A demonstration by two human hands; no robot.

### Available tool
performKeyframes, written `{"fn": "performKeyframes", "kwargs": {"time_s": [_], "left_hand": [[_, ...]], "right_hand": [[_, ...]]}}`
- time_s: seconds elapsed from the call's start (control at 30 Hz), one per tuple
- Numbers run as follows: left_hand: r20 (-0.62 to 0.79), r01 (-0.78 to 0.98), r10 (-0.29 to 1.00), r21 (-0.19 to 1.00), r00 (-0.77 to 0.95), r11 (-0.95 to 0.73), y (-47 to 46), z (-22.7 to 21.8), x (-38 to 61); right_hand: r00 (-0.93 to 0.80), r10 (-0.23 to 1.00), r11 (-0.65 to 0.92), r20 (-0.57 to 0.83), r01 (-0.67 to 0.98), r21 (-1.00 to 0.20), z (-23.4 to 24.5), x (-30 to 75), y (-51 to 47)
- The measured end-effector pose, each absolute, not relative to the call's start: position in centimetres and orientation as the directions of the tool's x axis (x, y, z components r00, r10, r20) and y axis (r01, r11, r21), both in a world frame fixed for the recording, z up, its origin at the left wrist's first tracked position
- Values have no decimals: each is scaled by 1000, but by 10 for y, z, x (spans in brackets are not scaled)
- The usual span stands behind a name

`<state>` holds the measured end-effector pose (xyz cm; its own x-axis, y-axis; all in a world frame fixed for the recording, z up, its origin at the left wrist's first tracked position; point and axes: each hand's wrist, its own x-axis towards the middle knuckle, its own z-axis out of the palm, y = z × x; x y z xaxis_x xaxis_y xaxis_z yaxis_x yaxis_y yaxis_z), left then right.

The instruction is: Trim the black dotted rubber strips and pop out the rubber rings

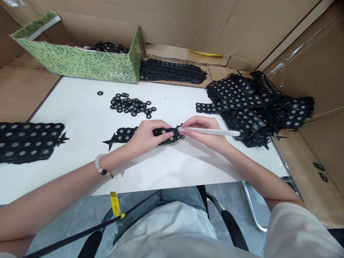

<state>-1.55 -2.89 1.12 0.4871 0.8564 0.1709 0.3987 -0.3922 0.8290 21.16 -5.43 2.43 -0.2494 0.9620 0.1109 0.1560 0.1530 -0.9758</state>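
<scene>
My left hand (146, 135) is closed on a black strip of round ringed parts (122, 134) that lies on the white table top (80, 114). My right hand (206, 134) pinches a thin white stick (212, 132), whose tip touches the right end of that strip next to my left fingertips. A small heap of loose black rings (131, 105) lies just beyond the strip, and one single ring (100, 93) sits apart to the left.
A stack of black strips (27, 141) lies at the left edge, a big pile (255, 107) at the right. A green patterned box (80, 61) with black parts stands at the back left, a row of strips (172, 71) beside it. Cardboard walls surround the table.
</scene>
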Motion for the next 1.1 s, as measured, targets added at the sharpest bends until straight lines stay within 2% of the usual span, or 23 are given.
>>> {"fn": "performKeyframes", "kwargs": {"time_s": [0.17, 0.47, 0.7, 0.93, 1.03, 1.1], "left_hand": [[145, 355, 886, 878, 440, -320, -30, 10, -16], [105, 332, 938, 917, 330, -220, -32, 10, -14], [99, 270, 945, 944, 312, -188, -34, 12, -12], [92, 256, 944, 950, 317, -179, -35, 11, -13], [89, 242, 949, 956, 303, -167, -35, 11, -13], [89, 224, 953, 962, 291, -159, -34, 11, -13]], "right_hand": [[-250, 956, 202, 156, 172, -964, 23, 211, -55], [-197, 970, 182, 145, 185, -966, 24, 210, -57], [-168, 962, 251, 217, 215, -944, 24, 209, -59], [-184, 970, 193, 159, 182, -964, 20, 206, -58], [-177, 968, 215, 177, 229, -949, 17, 205, -59], [-175, 953, 292, 249, 293, -910, 14, 204, -60]]}}
